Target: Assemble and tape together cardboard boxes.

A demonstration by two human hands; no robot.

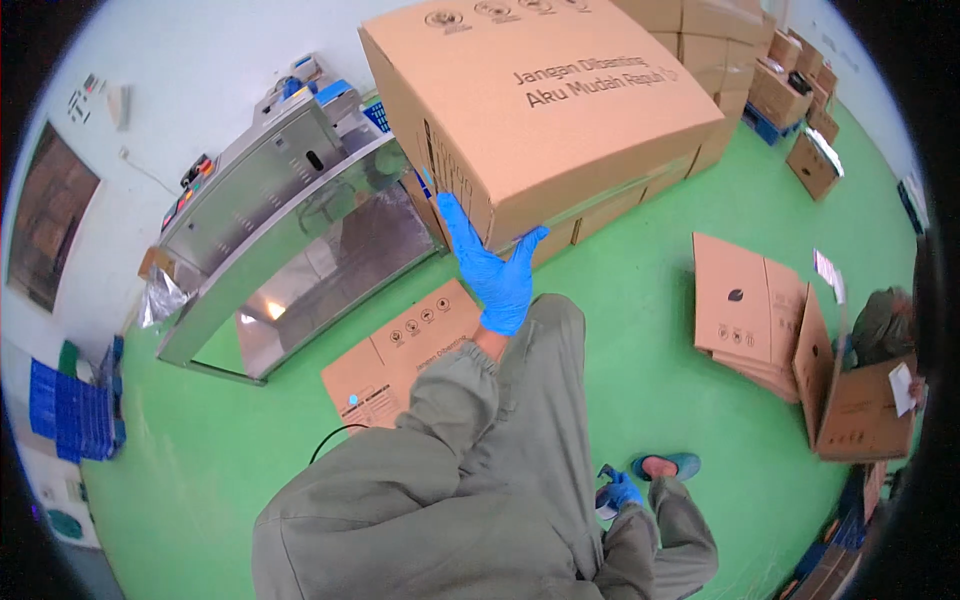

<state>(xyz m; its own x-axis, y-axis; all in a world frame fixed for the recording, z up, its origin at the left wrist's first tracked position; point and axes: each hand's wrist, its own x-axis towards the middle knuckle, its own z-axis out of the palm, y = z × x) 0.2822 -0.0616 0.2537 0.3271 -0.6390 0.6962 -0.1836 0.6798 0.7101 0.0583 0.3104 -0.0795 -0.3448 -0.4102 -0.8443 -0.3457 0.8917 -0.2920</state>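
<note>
Well, from the head view, the big box (560, 110) is just past the left hand (495, 275), up ahead and a bit to the right. Its near corner points right at that hand and sits between the fingers and the thumb. The left grip is spread wide, with the fingers and thumb far apart. The fingers seem to touch the left side, and the thumb goes along the front, low down. I cannot be sure which way the box is longest, because its far end goes out past the top of the view. The left hand is much nearer to it. The right hand (625, 490) is well apart, down low by a foot in a blue-green shoe (675, 465). Its grip looks bent around a small dark tool (604, 474), but it is too little to tell what kind.

The big box is plain brown cardboard, stiff and smooth, with flat sides, sharp edges and dark printing. Shiny clear tape (610, 205) runs along its front. Both gloves are thin, stretchy and bright blue. The sleeve (450, 390) is soft, wrinkly gray-green cloth. A flat piece of cardboard (370, 350) lies under the left arm on the smooth green floor (620, 340). To the left is a shiny metal counter (290, 235). Folded boxes (745, 300) lean at the right, flat with straight creases.
</note>
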